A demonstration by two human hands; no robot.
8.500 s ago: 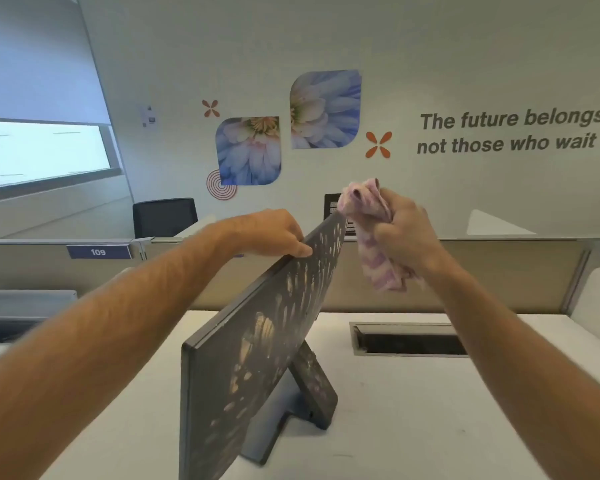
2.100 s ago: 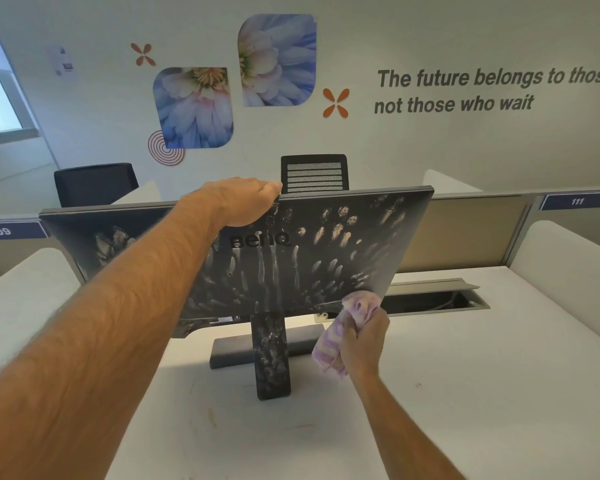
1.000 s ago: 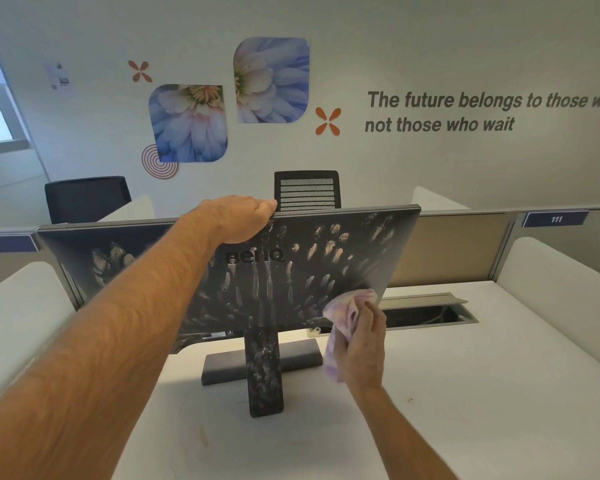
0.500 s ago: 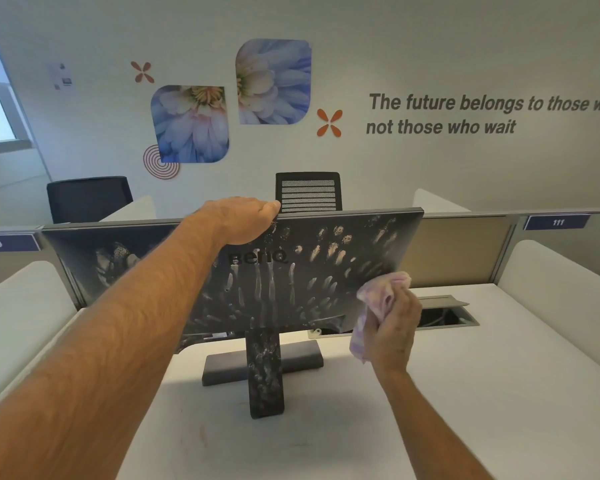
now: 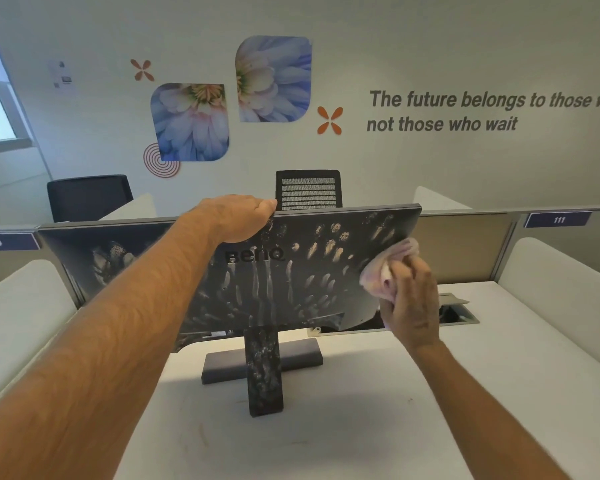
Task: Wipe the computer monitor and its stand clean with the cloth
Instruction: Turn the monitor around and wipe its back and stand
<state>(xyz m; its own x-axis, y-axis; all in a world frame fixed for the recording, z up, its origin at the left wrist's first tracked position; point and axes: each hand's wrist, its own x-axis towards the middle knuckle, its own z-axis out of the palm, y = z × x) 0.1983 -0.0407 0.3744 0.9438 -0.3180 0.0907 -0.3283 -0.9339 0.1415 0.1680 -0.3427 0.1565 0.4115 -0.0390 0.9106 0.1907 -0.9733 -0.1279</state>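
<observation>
Left hand (image 5: 238,216) curls over the smudged monitor (image 5: 291,268) top edge — right hand (image 5: 409,306) grips a bunched pink cloth (image 5: 385,271) against its right back side, above the tabletop (image 5: 361,427).

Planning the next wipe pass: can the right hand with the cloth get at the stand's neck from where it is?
Probably yes. The right hand presses the cloth against the monitor; open desk lies between it and the smeared stand.
</observation>
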